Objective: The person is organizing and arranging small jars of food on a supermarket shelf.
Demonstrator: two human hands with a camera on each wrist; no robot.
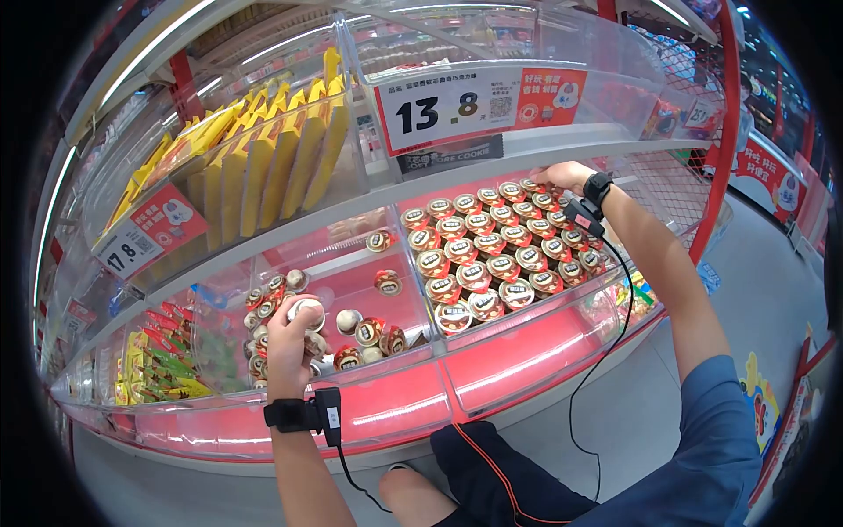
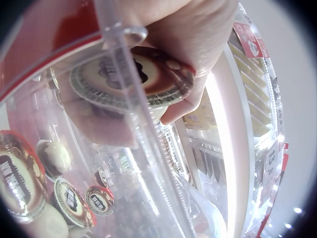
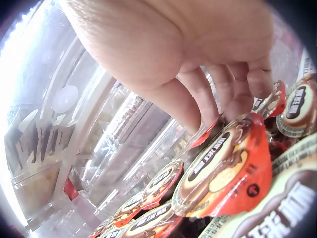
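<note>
My left hand (image 1: 288,344) grips a small sealed chocolate snack cup (image 2: 171,82) above the left bin; its printed lid shows in the left wrist view, partly behind a clear plastic wall. Loose snack cups (image 1: 369,332) lie under and around this hand, some lid up, some with their pale bases up. At the back right corner of the neighbouring bin is my right hand (image 1: 566,176), fingers and thumb bent down around a snack cup (image 3: 205,133), of which mainly a red edge shows. Rows of snack cups (image 1: 500,241) stand lid up beside it.
A clear divider (image 1: 421,299) separates the two bins. Above them runs a shelf edge with a 13.8 price sign (image 1: 448,110). Yellow packets (image 1: 272,154) stand at upper left. A red wire rack (image 1: 702,162) borders the right side. Cables (image 1: 625,316) hang from both wrists.
</note>
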